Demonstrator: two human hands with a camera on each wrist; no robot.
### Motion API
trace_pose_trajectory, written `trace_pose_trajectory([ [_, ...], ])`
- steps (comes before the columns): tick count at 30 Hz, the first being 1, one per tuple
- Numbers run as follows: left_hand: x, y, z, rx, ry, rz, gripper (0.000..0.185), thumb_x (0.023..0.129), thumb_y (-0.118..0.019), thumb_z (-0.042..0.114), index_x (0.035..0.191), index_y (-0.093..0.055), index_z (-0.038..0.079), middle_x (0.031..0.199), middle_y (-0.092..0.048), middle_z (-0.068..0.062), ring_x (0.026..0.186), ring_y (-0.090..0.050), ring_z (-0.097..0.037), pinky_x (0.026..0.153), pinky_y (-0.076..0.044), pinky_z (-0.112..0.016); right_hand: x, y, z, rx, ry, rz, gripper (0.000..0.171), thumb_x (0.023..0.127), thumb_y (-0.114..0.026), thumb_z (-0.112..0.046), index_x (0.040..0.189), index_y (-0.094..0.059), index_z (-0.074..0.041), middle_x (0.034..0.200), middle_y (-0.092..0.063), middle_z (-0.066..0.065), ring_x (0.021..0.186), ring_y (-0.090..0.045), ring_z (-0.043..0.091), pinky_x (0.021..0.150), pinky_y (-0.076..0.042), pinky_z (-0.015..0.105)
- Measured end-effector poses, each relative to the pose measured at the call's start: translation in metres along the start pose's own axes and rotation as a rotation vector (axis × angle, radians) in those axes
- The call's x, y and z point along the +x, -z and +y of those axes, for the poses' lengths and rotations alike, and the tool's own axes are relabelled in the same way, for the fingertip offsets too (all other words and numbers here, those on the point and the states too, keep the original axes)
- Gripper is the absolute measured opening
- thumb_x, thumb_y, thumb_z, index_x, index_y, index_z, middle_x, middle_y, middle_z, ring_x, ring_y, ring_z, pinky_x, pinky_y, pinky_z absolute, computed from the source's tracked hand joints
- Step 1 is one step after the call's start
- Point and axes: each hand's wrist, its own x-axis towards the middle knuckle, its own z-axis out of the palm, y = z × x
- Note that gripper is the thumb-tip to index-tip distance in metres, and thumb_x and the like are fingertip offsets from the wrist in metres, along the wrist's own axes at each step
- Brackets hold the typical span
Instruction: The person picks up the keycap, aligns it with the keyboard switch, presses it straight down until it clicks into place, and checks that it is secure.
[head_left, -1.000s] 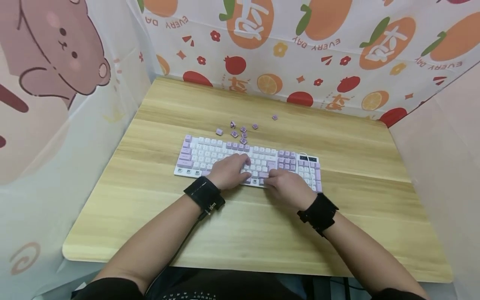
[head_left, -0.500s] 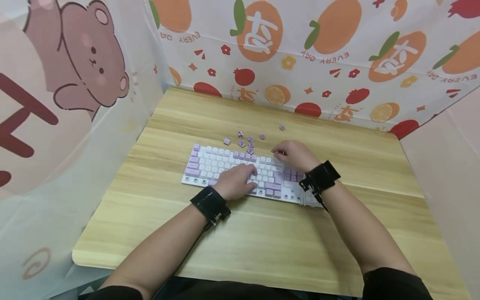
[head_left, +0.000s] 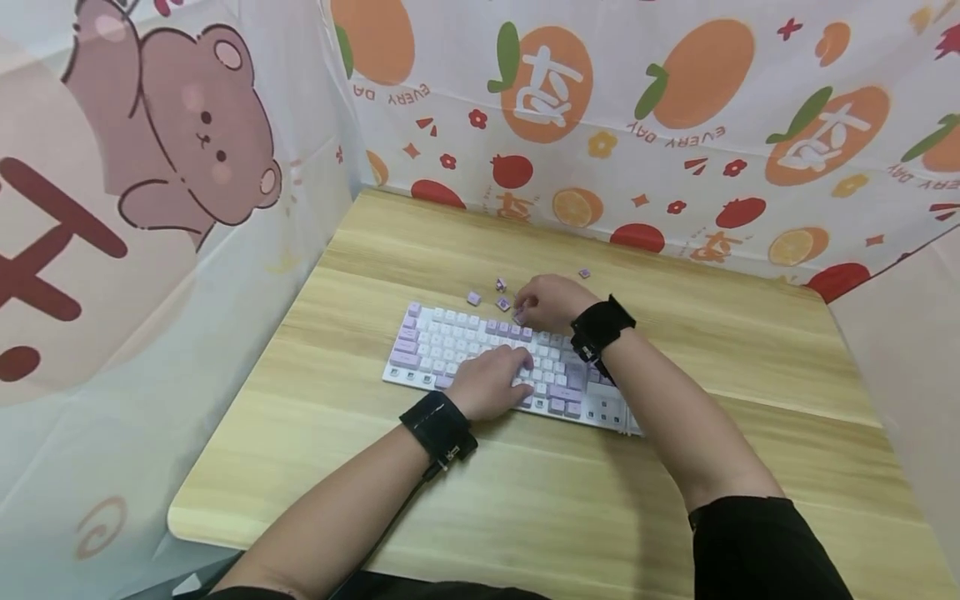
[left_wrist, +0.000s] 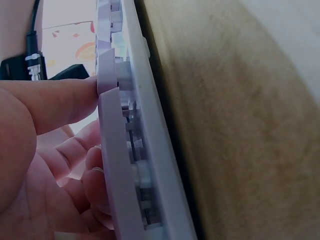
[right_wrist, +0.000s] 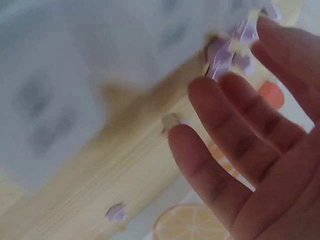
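Note:
A white and purple keyboard [head_left: 450,343] lies on the table, with bare switches [head_left: 410,375] showing at its front left. My left hand [head_left: 487,383] rests on its middle keys. In the left wrist view the thumb [left_wrist: 65,102] touches the side of a purple keycap [left_wrist: 106,72], beside a long purple key [left_wrist: 115,160]. Behind the keyboard my right hand [head_left: 551,302] reaches down over loose purple keycaps [head_left: 503,304], covering some of them. The right wrist view has its loosely bent fingers [right_wrist: 220,125] right at a cluster of keycaps [right_wrist: 220,52].
Another loose keycap [head_left: 585,273] lies farther back to the right, and one [head_left: 474,297] to the left. More bare switches [head_left: 603,408] show at the keyboard's front right. A fruit-print curtain [head_left: 450,125] hangs behind the wooden table [head_left: 315,467].
My right hand has lifted from the keyboard's front right keys, then moved back and left to the loose keycaps. The left hand stays on the keys while the head view shifts.

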Motion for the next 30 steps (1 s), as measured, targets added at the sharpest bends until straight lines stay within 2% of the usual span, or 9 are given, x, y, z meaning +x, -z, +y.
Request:
trace_pose_trajectory([
  [4, 0.001, -0.006, 0.0, 0.014, -0.013, 0.009, 0.036, 0.09, -0.069, 0.036, 0.12, -0.06, 0.019, 0.115, -0.063, -0.002, 0.102, -0.062, -0.02, 0.077, -0.051, -0.04, 0.005, -0.007, 0.001, -0.062, 0.031, -0.068, 0.021, 0.093, -0.067, -0.019, 0.114, -0.074, -0.019, 0.107, -0.071, 0.001, 0.098, -0.065, 0.018, 0.093, -0.051, 0.037],
  [9, 0.002, -0.008, -0.003, 0.026, -0.02, 0.032, 0.036, 0.09, -0.069, 0.036, 0.12, -0.06, 0.019, 0.114, -0.064, -0.001, 0.101, -0.062, -0.02, 0.078, -0.052, -0.039, 0.004, -0.005, 0.008, -0.069, 0.0, -0.056, 0.019, 0.087, -0.07, -0.008, 0.104, -0.075, -0.016, 0.103, -0.071, 0.003, 0.096, -0.064, 0.02, 0.088, -0.052, 0.036],
  [12, 0.002, -0.009, -0.005, 0.029, -0.016, 0.03, 0.036, 0.09, -0.07, 0.036, 0.12, -0.06, 0.019, 0.113, -0.064, -0.001, 0.101, -0.062, -0.02, 0.078, -0.052, -0.04, -0.003, 0.0, 0.014, -0.013, -0.018, -0.023, 0.015, 0.086, -0.068, -0.007, 0.099, -0.072, -0.013, 0.098, -0.068, 0.005, 0.09, -0.061, 0.021, 0.083, -0.051, 0.036],
  [16, 0.002, -0.011, -0.007, 0.025, -0.02, 0.035, 0.036, 0.09, -0.069, 0.036, 0.121, -0.06, 0.019, 0.113, -0.064, -0.002, 0.101, -0.063, -0.021, 0.078, -0.052, -0.04, -0.018, 0.009, 0.022, 0.162, -0.021, 0.102, 0.014, 0.088, -0.068, -0.009, 0.101, -0.07, -0.008, 0.095, -0.066, 0.006, 0.088, -0.058, 0.021, 0.082, -0.05, 0.035],
  [19, 0.003, -0.01, -0.008, 0.017, -0.025, 0.035, 0.036, 0.09, -0.069, 0.036, 0.121, -0.06, 0.019, 0.114, -0.065, -0.002, 0.102, -0.063, -0.021, 0.079, -0.052, -0.041, -0.038, 0.013, 0.026, 0.383, -0.001, 0.192, 0.018, 0.086, -0.074, -0.012, 0.103, -0.071, -0.008, 0.1, -0.069, 0.004, 0.089, -0.06, 0.021, 0.083, -0.05, 0.033],
  [22, 0.004, -0.009, -0.009, 0.011, -0.027, 0.025, 0.036, 0.091, -0.068, 0.037, 0.121, -0.06, 0.019, 0.115, -0.064, -0.002, 0.102, -0.063, -0.021, 0.079, -0.052, -0.04, -0.062, 0.013, 0.024, 0.644, 0.043, 0.226, 0.023, 0.083, -0.078, -0.012, 0.104, -0.072, -0.008, 0.104, -0.072, 0.007, 0.088, -0.066, 0.025, 0.083, -0.055, 0.034],
  [24, 0.005, -0.007, -0.009, -0.009, -0.03, 0.015, 0.037, 0.09, -0.069, 0.036, 0.122, -0.061, 0.018, 0.113, -0.064, -0.002, 0.099, -0.062, -0.02, 0.077, -0.051, -0.039, -0.08, 0.011, 0.022, 0.773, 0.07, 0.229, 0.024, 0.082, -0.079, -0.012, 0.104, -0.071, -0.007, 0.105, -0.073, 0.009, 0.087, -0.068, 0.028, 0.082, -0.057, 0.037],
  [26, 0.007, -0.005, -0.009, -0.033, -0.031, 0.0, 0.037, 0.09, -0.069, 0.035, 0.122, -0.061, 0.017, 0.108, -0.064, -0.002, 0.094, -0.061, -0.02, 0.075, -0.05, -0.037, -0.096, 0.006, 0.021, 0.854, 0.102, 0.226, 0.024, 0.083, -0.079, -0.009, 0.104, -0.07, -0.006, 0.105, -0.073, 0.011, 0.086, -0.07, 0.03, 0.082, -0.058, 0.041],
  [30, 0.009, -0.002, -0.009, -0.084, -0.042, -0.013, 0.037, 0.091, -0.069, 0.033, 0.122, -0.062, 0.016, 0.098, -0.061, 0.0, 0.085, -0.058, -0.017, 0.071, -0.047, -0.034, -0.125, -0.003, 0.017, 0.89, 0.15, 0.261, 0.021, 0.082, -0.078, -0.006, 0.102, -0.07, -0.006, 0.106, -0.073, 0.009, 0.086, -0.07, 0.028, 0.078, -0.059, 0.038],
])
